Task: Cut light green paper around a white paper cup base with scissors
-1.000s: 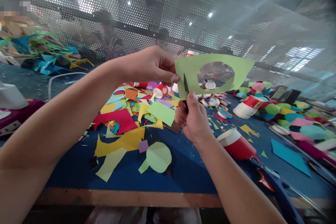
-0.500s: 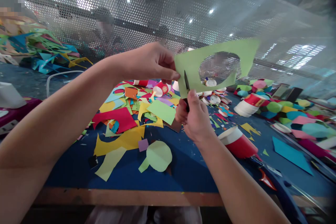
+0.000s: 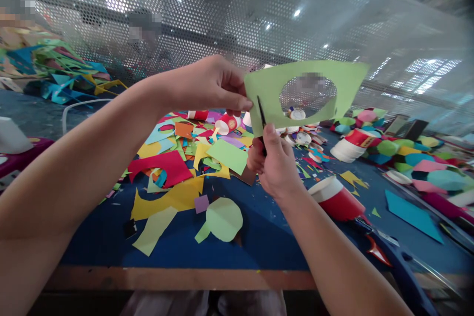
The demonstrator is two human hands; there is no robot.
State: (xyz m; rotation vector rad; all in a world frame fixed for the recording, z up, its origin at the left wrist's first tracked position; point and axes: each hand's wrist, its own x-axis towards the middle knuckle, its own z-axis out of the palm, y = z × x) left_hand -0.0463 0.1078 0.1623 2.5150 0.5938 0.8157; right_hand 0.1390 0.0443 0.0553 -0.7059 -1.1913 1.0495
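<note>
My left hand (image 3: 211, 84) pinches the left edge of a light green paper sheet (image 3: 351, 84) with a round hole cut through it, held up above the table. Just below it, my right hand (image 3: 272, 160) is closed round the handles of dark scissors (image 3: 261, 116). Their blades stand upright in the sheet's lower left edge. A green paper circle (image 3: 224, 218) lies on the blue table (image 3: 266, 242) under my hands.
Coloured paper scraps (image 3: 174, 168) cover the table's middle. A red paper cup (image 3: 338, 200) lies on its side by my right wrist; a stack of cups (image 3: 348, 145) stands further back. A perforated metal screen (image 3: 222, 15) closes the far side, with people behind it.
The green sheet has tilted and risen slightly at its right end. The scissor blades have stayed in its lower left edge, and both hands have lifted a little.
</note>
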